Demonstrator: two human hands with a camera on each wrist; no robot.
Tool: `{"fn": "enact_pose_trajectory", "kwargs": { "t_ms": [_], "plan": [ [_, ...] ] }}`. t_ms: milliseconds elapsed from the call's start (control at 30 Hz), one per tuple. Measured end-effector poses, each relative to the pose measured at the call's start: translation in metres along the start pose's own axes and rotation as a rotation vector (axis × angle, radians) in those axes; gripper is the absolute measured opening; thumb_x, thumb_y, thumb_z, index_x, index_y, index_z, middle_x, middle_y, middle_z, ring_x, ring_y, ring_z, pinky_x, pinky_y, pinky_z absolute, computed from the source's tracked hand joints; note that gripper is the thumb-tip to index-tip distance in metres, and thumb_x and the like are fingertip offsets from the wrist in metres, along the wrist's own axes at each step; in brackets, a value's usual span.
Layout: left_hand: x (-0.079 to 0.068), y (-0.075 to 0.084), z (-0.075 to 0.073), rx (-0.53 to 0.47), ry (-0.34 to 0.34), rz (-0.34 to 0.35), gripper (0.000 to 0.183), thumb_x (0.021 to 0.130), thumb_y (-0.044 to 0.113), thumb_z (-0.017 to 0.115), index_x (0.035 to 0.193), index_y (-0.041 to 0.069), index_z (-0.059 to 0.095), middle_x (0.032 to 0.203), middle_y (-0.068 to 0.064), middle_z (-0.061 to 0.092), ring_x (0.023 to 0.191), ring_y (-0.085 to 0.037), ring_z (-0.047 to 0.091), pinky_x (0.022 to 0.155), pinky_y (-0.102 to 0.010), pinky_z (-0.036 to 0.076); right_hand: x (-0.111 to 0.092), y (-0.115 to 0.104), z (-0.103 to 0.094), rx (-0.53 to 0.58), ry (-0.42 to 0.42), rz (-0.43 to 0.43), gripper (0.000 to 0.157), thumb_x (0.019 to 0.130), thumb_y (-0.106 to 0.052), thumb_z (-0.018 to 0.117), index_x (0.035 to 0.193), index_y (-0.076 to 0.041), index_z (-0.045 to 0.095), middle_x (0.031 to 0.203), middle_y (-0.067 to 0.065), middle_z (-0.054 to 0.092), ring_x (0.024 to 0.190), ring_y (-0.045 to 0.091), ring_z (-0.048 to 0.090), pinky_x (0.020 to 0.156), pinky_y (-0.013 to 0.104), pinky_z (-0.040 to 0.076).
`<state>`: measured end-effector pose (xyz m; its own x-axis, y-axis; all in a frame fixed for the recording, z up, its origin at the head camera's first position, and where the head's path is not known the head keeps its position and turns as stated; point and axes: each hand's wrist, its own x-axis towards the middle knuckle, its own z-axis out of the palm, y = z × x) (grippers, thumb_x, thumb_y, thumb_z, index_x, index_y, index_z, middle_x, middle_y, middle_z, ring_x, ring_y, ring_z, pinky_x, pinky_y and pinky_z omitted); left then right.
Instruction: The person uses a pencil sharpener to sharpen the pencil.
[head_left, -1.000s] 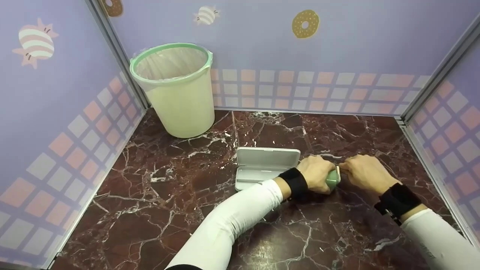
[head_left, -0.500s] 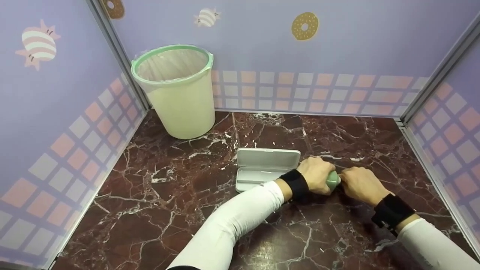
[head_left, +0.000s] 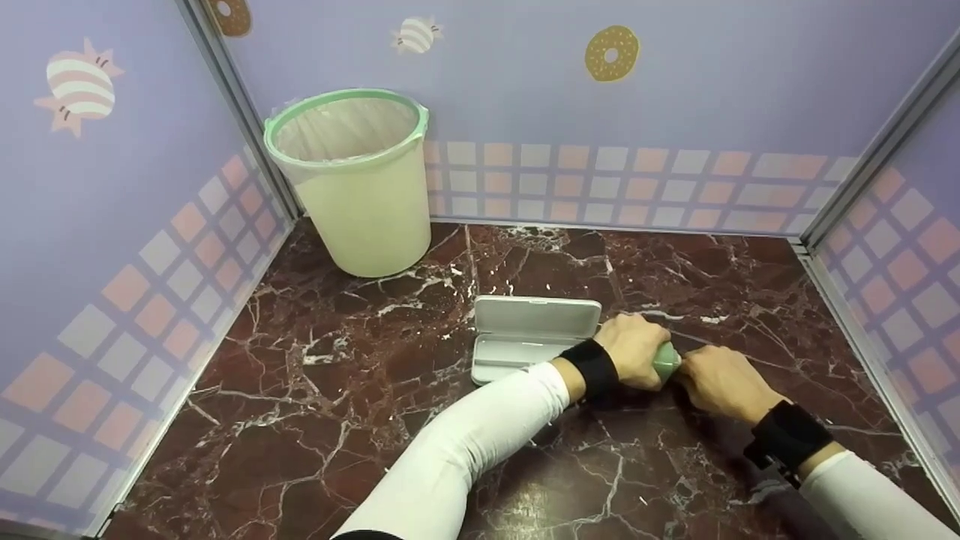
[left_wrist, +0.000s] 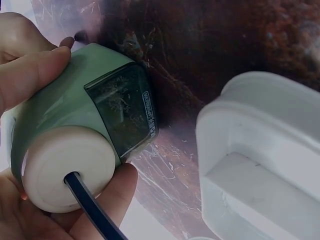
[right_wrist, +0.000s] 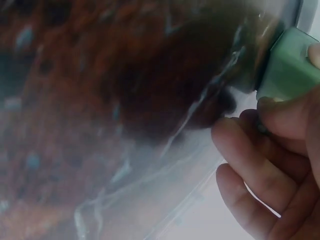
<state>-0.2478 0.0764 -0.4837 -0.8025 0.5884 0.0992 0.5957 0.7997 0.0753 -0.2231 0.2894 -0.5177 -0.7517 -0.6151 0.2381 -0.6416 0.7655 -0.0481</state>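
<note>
My left hand (head_left: 632,349) grips a green pencil sharpener (head_left: 665,361) on the table, right of the opened pencil case (head_left: 536,319). In the left wrist view, a dark pencil (left_wrist: 93,207) sticks out of the sharpener's round cream front (left_wrist: 50,155). Shavings show behind its dark see-through drawer (left_wrist: 125,107). My right hand (head_left: 724,381) is at the sharpener's right end. Its thumb and fingers pinch the crank handle there, mostly hidden; in the right wrist view only a small piece shows between the fingertips (right_wrist: 235,132).
A cream waste bin (head_left: 367,217) with a green rim and a clear liner stands at the back left. White scraps (head_left: 510,287) lie scattered behind the case. Purple panels (head_left: 525,75) close in the marble-patterned table (head_left: 315,420) at the back and sides.
My right hand has circled at the sharpener's end and now sits lower and nearer to me. The crank's cream arm, seen earlier, has turned. My left hand and the case have stayed put.
</note>
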Motion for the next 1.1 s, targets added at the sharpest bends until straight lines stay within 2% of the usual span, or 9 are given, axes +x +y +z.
{"fn": "enact_pose_trajectory", "kwargs": {
  "t_ms": [167,300,500,633,733,867,1000,1100],
  "plan": [
    [0.0,0.0,0.001,-0.011,-0.016,-0.009,0.032,0.076,0.047,0.09,0.099,0.032,0.074,0.087,0.012,0.071,0.078,-0.012,0.066,0.061,-0.03,0.052,-0.005,-0.006,-0.005,0.03,-0.023,-0.022,0.04,0.084,-0.006,0.083,0.064,-0.025,0.054,0.061,-0.009,0.051,0.055,0.011,0.049,0.051,0.045,0.048],
    [0.0,-0.001,0.001,0.006,-0.012,-0.017,0.033,0.076,0.048,0.09,0.101,0.033,0.074,0.088,0.012,0.071,0.079,-0.012,0.065,0.063,-0.03,0.052,-0.007,-0.011,-0.011,0.053,-0.03,-0.032,0.038,0.084,-0.008,0.084,0.067,-0.028,0.058,0.062,-0.012,0.05,0.057,0.007,0.048,0.051,0.041,0.048],
    [-0.001,0.0,0.002,-0.001,-0.02,-0.018,0.034,0.075,0.046,0.09,0.102,0.033,0.075,0.09,0.012,0.07,0.082,-0.012,0.065,0.064,-0.031,0.053,-0.01,-0.016,-0.023,0.053,-0.026,-0.066,0.046,0.075,-0.003,0.084,0.061,-0.031,0.05,0.059,-0.019,0.037,0.055,0.001,0.038,0.051,0.031,0.039],
    [0.0,0.001,0.002,0.001,-0.028,-0.014,0.033,0.075,0.045,0.09,0.102,0.032,0.075,0.091,0.012,0.07,0.084,-0.012,0.066,0.065,-0.032,0.053,-0.01,-0.019,-0.035,0.057,-0.028,-0.072,0.047,0.072,-0.001,0.081,0.059,-0.032,0.048,0.059,-0.021,0.034,0.054,-0.002,0.034,0.051,0.026,0.033],
    [0.001,0.001,0.0,0.001,-0.032,-0.009,0.032,0.076,0.043,0.09,0.102,0.032,0.074,0.09,0.011,0.069,0.084,-0.012,0.066,0.066,-0.032,0.054,-0.009,-0.019,-0.048,0.051,-0.013,-0.075,0.046,0.072,0.0,0.081,0.06,-0.032,0.051,0.059,-0.022,0.039,0.055,-0.003,0.034,0.05,0.025,0.032],
    [0.002,0.001,-0.005,0.013,-0.025,-0.013,0.029,0.076,0.04,0.089,0.098,0.031,0.073,0.088,0.013,0.068,0.082,-0.012,0.066,0.066,-0.032,0.056,-0.001,-0.016,-0.063,0.042,0.049,-0.085,0.043,0.073,0.002,0.083,0.064,-0.032,0.058,0.06,-0.021,0.046,0.055,-0.003,0.036,0.05,0.024,0.034],
    [0.001,0.0,-0.006,0.02,-0.021,-0.006,0.029,0.078,0.04,0.089,0.099,0.03,0.073,0.089,0.012,0.071,0.08,-0.012,0.067,0.065,-0.032,0.057,0.009,-0.008,-0.07,0.034,0.091,-0.094,0.036,0.073,0.002,0.085,0.07,-0.029,0.069,0.063,-0.02,0.054,0.057,-0.002,0.04,0.051,0.025,0.037],
    [0.001,0.0,-0.004,0.015,-0.025,0.001,0.031,0.078,0.042,0.09,0.101,0.03,0.074,0.09,0.012,0.071,0.081,-0.012,0.067,0.065,-0.032,0.057,0.015,0.0,-0.071,0.056,0.088,-0.075,0.03,0.073,0.003,0.084,0.081,-0.026,0.083,0.068,-0.016,0.067,0.06,0.001,0.046,0.053,0.03,0.044]
  ]
}}
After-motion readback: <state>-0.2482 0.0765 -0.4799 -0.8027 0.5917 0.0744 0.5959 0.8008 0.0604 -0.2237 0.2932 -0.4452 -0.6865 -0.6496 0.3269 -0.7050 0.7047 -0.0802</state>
